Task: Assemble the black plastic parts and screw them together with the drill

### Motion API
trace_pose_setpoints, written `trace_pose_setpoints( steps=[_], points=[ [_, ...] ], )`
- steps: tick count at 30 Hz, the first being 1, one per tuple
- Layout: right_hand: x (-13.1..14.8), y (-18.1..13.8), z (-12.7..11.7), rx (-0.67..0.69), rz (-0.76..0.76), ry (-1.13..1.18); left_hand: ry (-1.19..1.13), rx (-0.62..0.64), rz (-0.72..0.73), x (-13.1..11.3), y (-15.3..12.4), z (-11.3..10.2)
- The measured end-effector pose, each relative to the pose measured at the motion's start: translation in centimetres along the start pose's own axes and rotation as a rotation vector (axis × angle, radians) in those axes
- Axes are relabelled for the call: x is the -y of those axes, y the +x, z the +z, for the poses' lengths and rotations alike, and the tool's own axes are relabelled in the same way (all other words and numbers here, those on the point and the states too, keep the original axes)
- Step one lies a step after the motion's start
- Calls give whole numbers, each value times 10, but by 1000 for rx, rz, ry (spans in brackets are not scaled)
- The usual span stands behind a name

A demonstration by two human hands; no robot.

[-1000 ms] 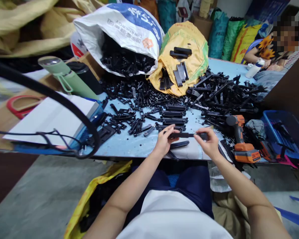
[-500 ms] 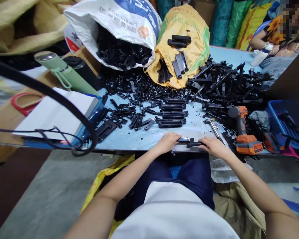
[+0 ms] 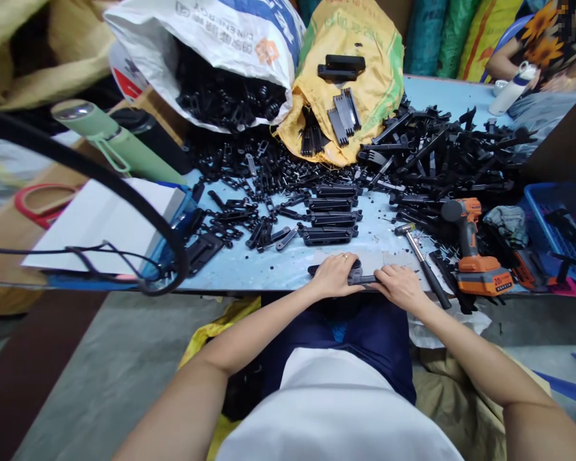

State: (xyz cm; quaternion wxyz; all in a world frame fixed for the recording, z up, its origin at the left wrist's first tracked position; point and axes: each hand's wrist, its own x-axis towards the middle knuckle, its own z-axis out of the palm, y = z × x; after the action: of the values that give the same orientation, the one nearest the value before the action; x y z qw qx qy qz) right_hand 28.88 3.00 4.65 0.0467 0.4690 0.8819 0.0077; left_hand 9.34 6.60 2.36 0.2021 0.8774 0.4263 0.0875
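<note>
At the table's front edge my left hand (image 3: 336, 275) is closed over a long black bracket-like part (image 3: 359, 279). My right hand (image 3: 399, 285) grips the same part's right end, its fingers bent over the top. The left hand covers much of the part, and a black end sticks out to its left. Just beyond my hands, several similar black assembled parts (image 3: 331, 219) lie in a stacked row. A hammer (image 3: 425, 262) with a black handle rests to the right of my right hand.
An orange cordless drill (image 3: 480, 269) and a blue basket (image 3: 540, 224) are at the right. Loose black parts (image 3: 436, 153) pile across the back, before a white sack (image 3: 148, 38) and a yellow sack (image 3: 374, 70). A black cable (image 3: 100, 176) arcs at left. Another person (image 3: 552, 57) sits far right.
My left hand has moved right and closed over the black part, which now extends further left. The right hand has shifted slightly. The whole view has tilted a little.
</note>
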Motion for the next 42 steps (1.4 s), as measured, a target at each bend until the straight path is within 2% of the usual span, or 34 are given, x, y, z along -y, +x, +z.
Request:
trace_pose_setpoints(
  steps=[3,9,12,15,17,19,21,24,26,28,32,35,39,42],
  points=[
    [6,2,-9,-57,-9,-49,-35,-81,2,6,-4,5],
    [5,11,-27,-18,-115,-89,-107,-146,103,14,-9,11],
    [-4,14,-21,-20,-118,-87,-78,-129,73,14,-8,11],
    [-16,12,-3,-61,-115,-62,-38,-40,70,7,1,9],
    [-23,10,12,-100,-120,-25,-20,-16,139,-1,19,6],
    [-26,6,24,-135,-127,12,-3,-44,187,-9,49,2],
    [-24,3,32,-165,-130,48,24,-50,154,-17,89,-3],
    [-22,-3,35,-205,-88,123,93,5,92,-23,146,-7],
    [-26,-8,32,-230,26,150,115,40,80,-25,169,-6],
    [-38,-12,28,-255,234,114,117,53,88,-26,177,-4],
    [-75,-8,24,-220,714,-34,59,-13,56,-22,154,-3],
    [-96,6,23,-125,938,-53,-96,-212,34,-9,114,-10],
    [-104,19,16,-23,1025,-9,-311,-558,-12,22,42,-17],
    [-97,20,4,-119,907,65,-393,-740,-147,44,-8,-9]
  ],
)
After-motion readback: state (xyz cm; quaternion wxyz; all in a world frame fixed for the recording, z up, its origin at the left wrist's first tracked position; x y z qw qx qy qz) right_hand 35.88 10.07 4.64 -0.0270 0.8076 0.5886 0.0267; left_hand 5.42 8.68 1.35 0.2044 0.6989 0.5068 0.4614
